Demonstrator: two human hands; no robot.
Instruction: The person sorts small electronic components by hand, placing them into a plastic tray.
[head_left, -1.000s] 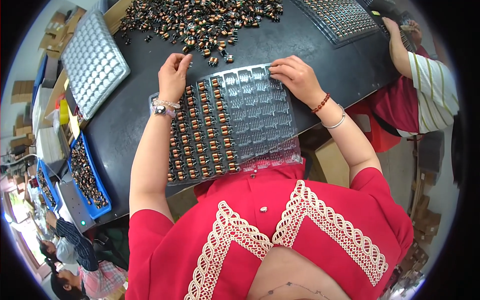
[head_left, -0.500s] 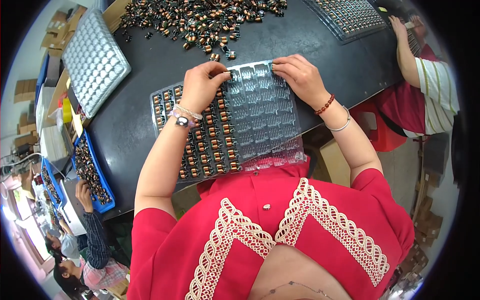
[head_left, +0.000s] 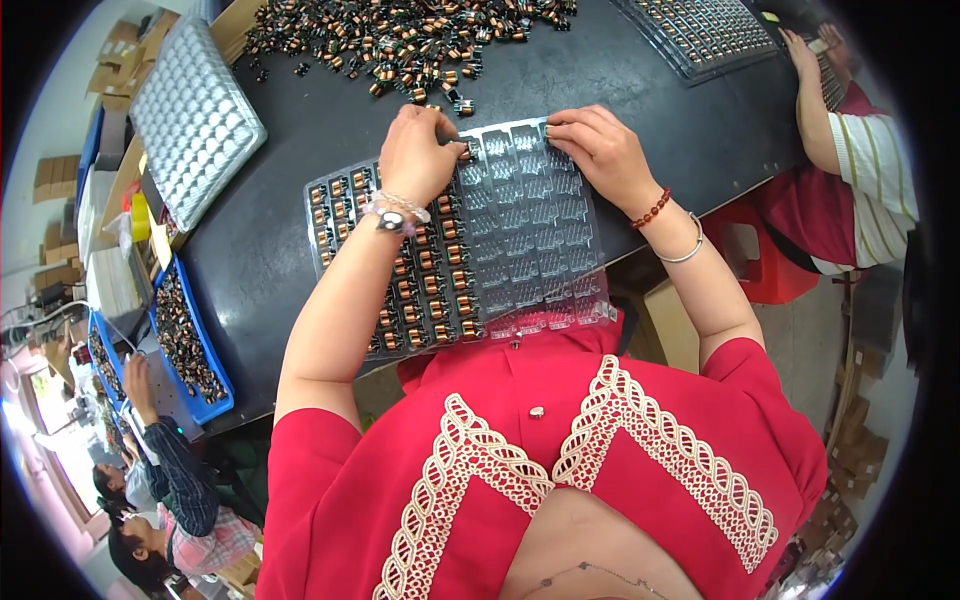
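Clear tray (head_left: 540,235), partly filled, copper coils (head_left: 459,278)

black table (head_left: 250,185): clear tray (head_left: 537,225), coils (head_left: 420,40)

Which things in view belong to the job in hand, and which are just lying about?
Apparently in the job:
part-filled clear tray
copper-wound parts seated in it
loose pile of similar parts
left grip and right grip, at the tray's far edge

Apparently lying about:
pale dimpled tray, left
filled tray, upper right
blue bin, left
cardboard boxes, far left

left grip (head_left: 415,158) moved rightward to tray's (head_left: 528,222) top edge, co-worker's hand (head_left: 138,385) shifted
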